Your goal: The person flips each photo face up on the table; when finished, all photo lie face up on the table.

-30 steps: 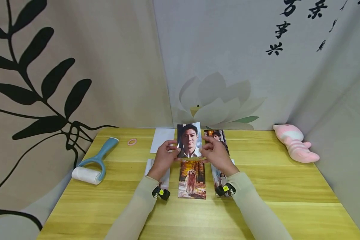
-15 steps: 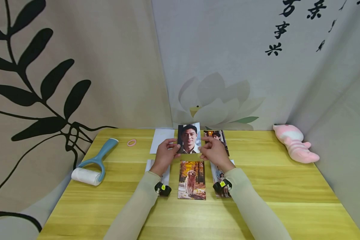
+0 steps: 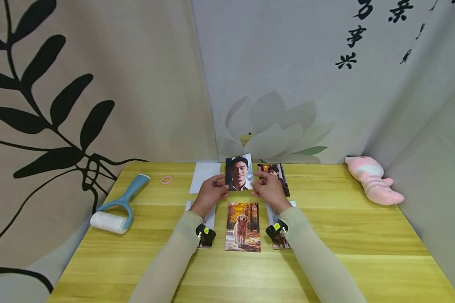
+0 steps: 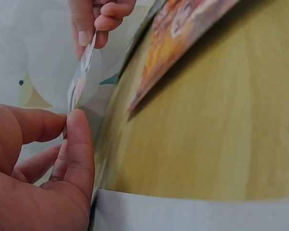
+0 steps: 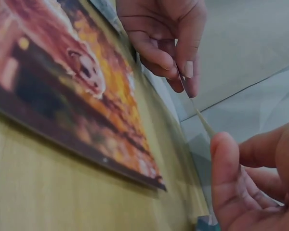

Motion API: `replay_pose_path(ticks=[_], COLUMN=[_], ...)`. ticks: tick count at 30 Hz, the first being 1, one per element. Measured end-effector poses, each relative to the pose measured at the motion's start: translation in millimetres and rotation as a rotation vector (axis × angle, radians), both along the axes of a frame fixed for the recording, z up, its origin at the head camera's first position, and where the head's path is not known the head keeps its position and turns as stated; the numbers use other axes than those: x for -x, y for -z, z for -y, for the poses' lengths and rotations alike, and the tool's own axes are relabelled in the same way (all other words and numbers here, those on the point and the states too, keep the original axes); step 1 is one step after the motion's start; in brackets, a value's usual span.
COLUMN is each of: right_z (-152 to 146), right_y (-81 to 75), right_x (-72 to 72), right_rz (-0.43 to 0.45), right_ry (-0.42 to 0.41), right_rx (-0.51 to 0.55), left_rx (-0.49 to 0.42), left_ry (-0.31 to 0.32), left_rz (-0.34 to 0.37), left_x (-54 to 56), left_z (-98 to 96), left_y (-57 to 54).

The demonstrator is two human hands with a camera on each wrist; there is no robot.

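Between my two hands a portrait photo [image 3: 239, 172] stands tilted up near the table's back edge, its face toward me. My left hand [image 3: 211, 190] pinches its left edge between thumb and fingers. At the opposite edge, my right hand [image 3: 270, 189] pinches it the same way. Both wrist views show the photo [image 4: 82, 77] nearly edge-on. Below it lies a dog photo [image 3: 242, 227], flat on the table. To the left is a white sheet [image 3: 204, 174], partly behind my left hand; to the right, another portrait photo [image 3: 274, 170] is partly covered by my right hand.
Two more photos lie partly hidden under my wrists, a left one [image 3: 210, 219] and a right one [image 3: 279, 243]. A blue-handled lint roller [image 3: 123, 206] and a pink ring [image 3: 167, 179] lie left on the wooden table [image 3: 345, 269]. A pink plush toy [image 3: 373, 181] rests far right.
Both hands have carried the portrait photo slightly away from me, so its lower edge now sits farther above the dog photo. The other things have stayed in place.
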State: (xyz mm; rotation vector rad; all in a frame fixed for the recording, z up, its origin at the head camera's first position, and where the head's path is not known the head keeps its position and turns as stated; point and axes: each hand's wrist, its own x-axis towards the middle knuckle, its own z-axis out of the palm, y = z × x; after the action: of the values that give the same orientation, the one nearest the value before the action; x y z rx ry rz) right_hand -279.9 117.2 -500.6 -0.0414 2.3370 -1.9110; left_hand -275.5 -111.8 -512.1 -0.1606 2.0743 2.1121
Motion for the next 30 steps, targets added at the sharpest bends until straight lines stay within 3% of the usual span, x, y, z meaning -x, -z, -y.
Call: replay_pose_path(ticks=[14,27,30], right_z=[5.9,11.0,11.7], right_y=[11.1,9.4,7.5], right_x=[7.8,3.3,2.5], right_rz=[0.002,0.019,0.005], right_ry=[0.066,0.015,0.004], right_rx=[-0.045,-0.172,-0.255], left_rx=[0.152,0.481,0.534], left_ry=[-0.019,-0.065,-0.066], left_rz=[-0.05,-0.092,-0.098], left_x=[6.6,3.4,1.8], left_z=[-6.9,-11.7,-12.4], left_y=[4.3,-1.5,-2.6])
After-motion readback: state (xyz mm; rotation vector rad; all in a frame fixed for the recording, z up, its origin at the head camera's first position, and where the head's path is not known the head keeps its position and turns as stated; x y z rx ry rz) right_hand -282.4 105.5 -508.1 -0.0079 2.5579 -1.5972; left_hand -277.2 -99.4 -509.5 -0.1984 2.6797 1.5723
